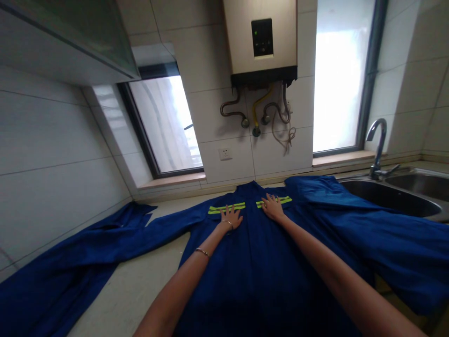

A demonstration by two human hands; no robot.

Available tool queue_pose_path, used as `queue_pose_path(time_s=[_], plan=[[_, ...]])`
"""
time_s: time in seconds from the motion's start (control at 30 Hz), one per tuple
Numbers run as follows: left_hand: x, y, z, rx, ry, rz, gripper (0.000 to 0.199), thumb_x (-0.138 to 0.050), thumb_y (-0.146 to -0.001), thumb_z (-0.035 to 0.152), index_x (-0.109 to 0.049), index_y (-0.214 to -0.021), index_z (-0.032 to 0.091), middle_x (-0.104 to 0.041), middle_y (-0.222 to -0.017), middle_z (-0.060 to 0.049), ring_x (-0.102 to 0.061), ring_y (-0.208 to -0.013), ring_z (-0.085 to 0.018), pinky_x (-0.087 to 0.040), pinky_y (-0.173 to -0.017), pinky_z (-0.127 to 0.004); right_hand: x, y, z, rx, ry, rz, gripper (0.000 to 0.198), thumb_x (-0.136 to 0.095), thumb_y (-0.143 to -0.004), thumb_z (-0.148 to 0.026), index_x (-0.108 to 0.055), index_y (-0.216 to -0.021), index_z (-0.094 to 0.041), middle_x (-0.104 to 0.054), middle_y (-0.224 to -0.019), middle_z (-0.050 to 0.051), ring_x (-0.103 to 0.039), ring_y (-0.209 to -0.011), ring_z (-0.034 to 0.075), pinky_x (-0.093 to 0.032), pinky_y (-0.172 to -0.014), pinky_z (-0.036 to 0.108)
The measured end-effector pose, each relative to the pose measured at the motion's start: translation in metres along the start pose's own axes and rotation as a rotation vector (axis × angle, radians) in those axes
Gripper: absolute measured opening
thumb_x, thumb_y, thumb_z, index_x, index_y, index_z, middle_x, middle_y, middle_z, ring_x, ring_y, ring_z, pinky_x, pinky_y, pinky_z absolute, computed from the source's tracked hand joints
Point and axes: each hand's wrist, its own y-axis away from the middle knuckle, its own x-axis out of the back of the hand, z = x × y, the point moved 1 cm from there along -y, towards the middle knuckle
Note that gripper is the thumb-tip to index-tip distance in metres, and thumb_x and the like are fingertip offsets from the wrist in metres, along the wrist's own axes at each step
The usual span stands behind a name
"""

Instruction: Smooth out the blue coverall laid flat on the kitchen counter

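A blue work jacket point(245, 271) with yellow-green reflective strips on its chest is spread front up, its collar toward the wall. My left hand point(230, 219) rests flat on the chest at the left strip, fingers spread. On the other side of the front closure, my right hand point(272, 207) lies with its fingers apart over the right strip. Neither hand holds anything. One sleeve stretches left toward more blue cloth point(63, 262). Another blue garment point(368, 224) lies at the right, overlapping the jacket's side and hanging over the counter's front edge.
The pale countertop point(150, 271) runs along a tiled wall. At the right are a steel double sink point(435, 211) and a curved faucet point(378, 145). A water heater point(263, 37) with hoses hangs above, near a wall socket point(225, 154). A cabinet point(70, 37) juts out at upper left.
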Motion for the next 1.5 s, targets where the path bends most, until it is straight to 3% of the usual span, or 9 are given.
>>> queue_pose_path(time_s=[0.17,0.27,0.73,0.9,1.03,1.17,1.33,1.5], plan=[[-0.012,0.026,-0.039,0.179,0.054,-0.136,0.074,-0.015,-0.077,0.072,-0.023,-0.140,0.035,-0.010,-0.151,-0.006,-0.003,-0.133,-0.045,-0.003,-0.093,-0.074,-0.006,0.017,-0.002,0.113,-0.064,-0.287,0.065,-0.016,-0.083,-0.068,-0.027,-0.140,-0.037,-0.009,-0.151,0.002,-0.012,-0.133,0.038,0.000,-0.099,0.060],[-0.017,0.024,-0.051,0.199,0.113,-0.139,0.070,-0.015,-0.077,0.073,-0.019,-0.140,0.041,-0.009,-0.151,-0.004,-0.005,-0.133,-0.043,-0.007,-0.094,-0.073,-0.011,0.017,-0.002,0.129,-0.051,-0.338,0.069,-0.011,-0.080,-0.072,-0.022,-0.140,-0.040,-0.011,-0.151,0.001,-0.010,-0.133,0.037,0.004,-0.100,0.060],[-0.009,-0.006,-0.053,0.198,0.116,-0.148,0.064,-0.020,-0.081,0.067,-0.022,-0.139,0.040,-0.012,-0.150,-0.002,-0.008,-0.135,-0.037,-0.012,-0.098,-0.068,-0.022,-0.012,-0.004,0.064,-0.030,-0.354,0.065,-0.017,-0.082,-0.070,-0.022,-0.140,-0.040,-0.013,-0.150,0.001,-0.010,-0.133,0.037,-0.001,-0.100,0.059],[-0.008,-0.003,-0.048,0.163,0.083,-0.073,0.058,-0.022,-0.086,0.057,-0.025,-0.140,0.034,-0.018,-0.149,-0.005,-0.014,-0.135,-0.034,-0.014,-0.102,-0.062,-0.021,-0.010,-0.004,0.052,-0.053,-0.294,0.062,-0.019,-0.083,-0.067,-0.028,-0.138,-0.040,-0.019,-0.149,0.002,-0.013,-0.133,0.037,-0.005,-0.099,0.059],[-0.005,0.011,-0.049,0.146,0.048,0.003,0.057,-0.022,-0.088,0.051,-0.030,-0.139,0.026,-0.018,-0.149,-0.007,-0.012,-0.135,-0.034,-0.012,-0.105,-0.058,-0.021,-0.009,-0.003,0.037,-0.056,-0.263,0.056,-0.019,-0.087,-0.060,-0.034,-0.136,-0.037,-0.023,-0.147,0.003,-0.018,-0.131,0.035,-0.005,-0.099,0.059],[-0.010,0.042,-0.075,0.215,0.076,-0.110,0.063,-0.020,-0.087,0.057,-0.026,-0.141,0.024,-0.019,-0.149,-0.010,-0.011,-0.135,-0.036,-0.015,-0.104,-0.056,-0.023,-0.007,-0.003,0.028,-0.046,-0.254,0.053,-0.020,-0.089,-0.054,-0.035,-0.136,-0.036,-0.024,-0.147,0.002,-0.019,-0.131,0.034,-0.004,-0.100,0.059],[-0.012,0.077,-0.109,0.085,0.087,-0.148,0.057,-0.021,-0.089,0.054,-0.022,-0.141,0.031,-0.016,-0.149,-0.004,-0.014,-0.137,-0.026,-0.015,-0.108,-0.044,-0.014,-0.003,-0.004,0.044,-0.048,-0.296,0.051,-0.021,-0.090,-0.049,-0.032,-0.138,-0.034,-0.020,-0.148,0.002,-0.015,-0.133,0.032,-0.003,-0.101,0.058],[-0.003,0.086,-0.109,0.070,0.072,-0.152,0.054,-0.026,-0.090,0.050,-0.023,-0.141,0.032,-0.017,-0.149,-0.003,-0.017,-0.136,-0.024,-0.019,-0.108,-0.041,0.006,0.018,-0.006,0.114,-0.079,-0.259,0.052,-0.023,-0.090,-0.048,-0.030,-0.139,-0.032,-0.010,-0.151,0.004,-0.011,-0.134,0.033,-0.004,-0.101,0.059]])
